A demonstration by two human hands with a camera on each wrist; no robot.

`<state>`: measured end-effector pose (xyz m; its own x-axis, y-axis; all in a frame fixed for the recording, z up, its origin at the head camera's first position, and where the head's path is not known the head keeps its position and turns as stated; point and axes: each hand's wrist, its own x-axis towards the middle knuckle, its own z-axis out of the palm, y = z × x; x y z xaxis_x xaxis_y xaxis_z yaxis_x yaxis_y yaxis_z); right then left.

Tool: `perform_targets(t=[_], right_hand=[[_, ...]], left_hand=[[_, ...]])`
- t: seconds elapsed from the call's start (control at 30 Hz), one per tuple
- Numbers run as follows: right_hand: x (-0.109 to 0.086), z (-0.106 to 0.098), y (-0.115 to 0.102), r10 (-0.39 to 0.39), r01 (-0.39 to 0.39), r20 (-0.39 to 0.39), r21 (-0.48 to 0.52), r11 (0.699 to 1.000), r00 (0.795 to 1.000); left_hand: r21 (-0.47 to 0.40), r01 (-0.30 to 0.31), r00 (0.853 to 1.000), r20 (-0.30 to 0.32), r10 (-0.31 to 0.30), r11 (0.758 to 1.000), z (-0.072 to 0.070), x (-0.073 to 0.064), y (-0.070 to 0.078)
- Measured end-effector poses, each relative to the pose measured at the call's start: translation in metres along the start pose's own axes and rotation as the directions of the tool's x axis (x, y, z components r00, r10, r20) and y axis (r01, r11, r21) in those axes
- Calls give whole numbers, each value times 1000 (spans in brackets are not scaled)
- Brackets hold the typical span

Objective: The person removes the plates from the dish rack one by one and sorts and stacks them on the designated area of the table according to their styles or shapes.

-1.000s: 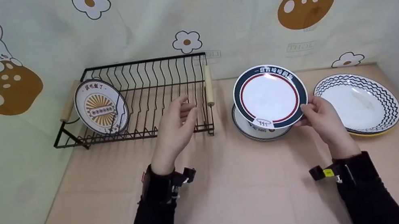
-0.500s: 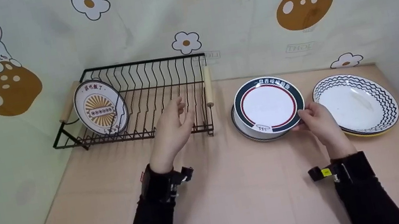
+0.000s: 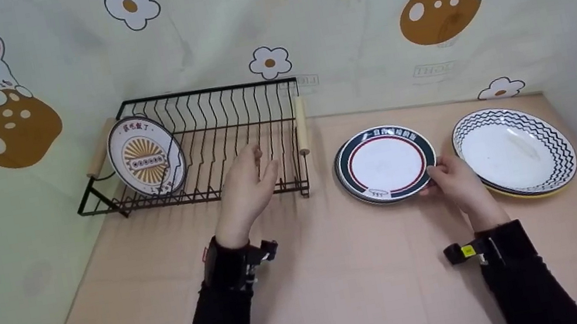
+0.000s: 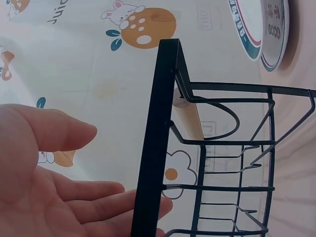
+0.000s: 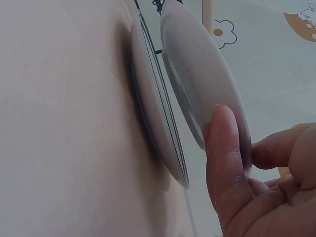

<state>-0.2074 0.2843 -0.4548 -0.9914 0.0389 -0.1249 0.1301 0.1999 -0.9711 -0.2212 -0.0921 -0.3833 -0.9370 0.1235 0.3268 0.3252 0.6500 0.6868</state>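
Note:
My right hand (image 3: 459, 185) pinches the near right edge of a white plate (image 3: 387, 168) with a dark blue rim and a red ring. In the right wrist view, a narrow gap separates this plate (image 5: 202, 64) from a lower plate (image 5: 153, 98) on the table. From the head view the lower plate is almost covered. My left hand (image 3: 246, 193) hovers at the front of a black wire dish rack (image 3: 212, 131), fingers relaxed, holding nothing. Standing on edge at the rack's left end is a plate (image 3: 145, 157) with a yellow sunburst.
Right of the held plate lies a deep white dish (image 3: 515, 151) with a black wavy rim, stacked on something yellow-edged. The rack has a wooden handle (image 3: 301, 124) on its right side. A patterned cloth (image 3: 348, 27) hangs behind the table (image 3: 347, 294).
My right hand has lowered the blue-rimmed plate down and slightly left, over the lower plate. The left hand has shifted only slightly beside the rack.

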Motion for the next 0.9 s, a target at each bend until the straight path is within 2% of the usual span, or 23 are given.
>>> perform_targets(t=[0.33, 0.57, 0.73, 0.9], right_hand=[[0, 2, 3, 38, -38, 8, -39, 999, 999], [0, 0, 3, 46, -43, 50, -63, 997, 998], [-2, -1, 1, 44, -39, 45, -113, 993, 998], [-3, -2, 0, 77, -70, 32, -170, 983, 997]], left_hand=[[22, 36, 999, 23, -37, 999, 1, 1, -2], [27, 36, 999, 18, -37, 999, 1, 2, -5], [27, 43, 999, 16, -44, 999, 0, 2, -6], [9, 58, 998, 12, -58, 998, -1, 3, -8]])
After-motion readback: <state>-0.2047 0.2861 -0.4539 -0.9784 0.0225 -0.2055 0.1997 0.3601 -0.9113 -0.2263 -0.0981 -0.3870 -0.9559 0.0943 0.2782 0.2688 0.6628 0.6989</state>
